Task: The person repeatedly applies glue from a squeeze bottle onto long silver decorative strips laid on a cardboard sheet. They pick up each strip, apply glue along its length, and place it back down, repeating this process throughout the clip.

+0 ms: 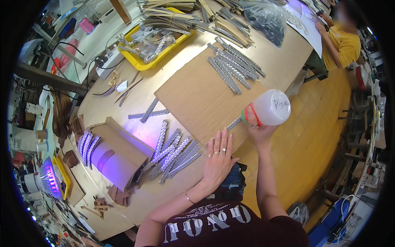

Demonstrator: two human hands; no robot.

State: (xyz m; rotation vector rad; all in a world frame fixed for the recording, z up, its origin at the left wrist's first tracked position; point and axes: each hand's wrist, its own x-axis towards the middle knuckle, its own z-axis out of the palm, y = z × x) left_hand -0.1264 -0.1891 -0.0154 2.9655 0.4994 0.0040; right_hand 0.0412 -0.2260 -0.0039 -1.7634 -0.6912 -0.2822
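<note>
My right hand (262,128) is wrapped round a white plastic squeeze bottle (275,108), tipped with its base up and a red and green band near its neck. Under the bottle's lower end a grey strip (234,124) lies on the cardboard sheet (197,90); whether the tip touches it is hidden. My left hand (219,158) rests flat at the cardboard's near edge, fingers stretched out, close to the strip's near end. Several silvery braided strips (236,66) lie on the cardboard's far part, and another pile of braided strips (173,154) is left of my left hand.
A curved brown cardboard piece (119,154) sits at the left, near a lit purple lamp (49,177). Farther back are a yellow tray (150,64) of loose pieces, strip bundles (232,26) and a plastic bag (267,20). A person in yellow (343,45) works at the far right.
</note>
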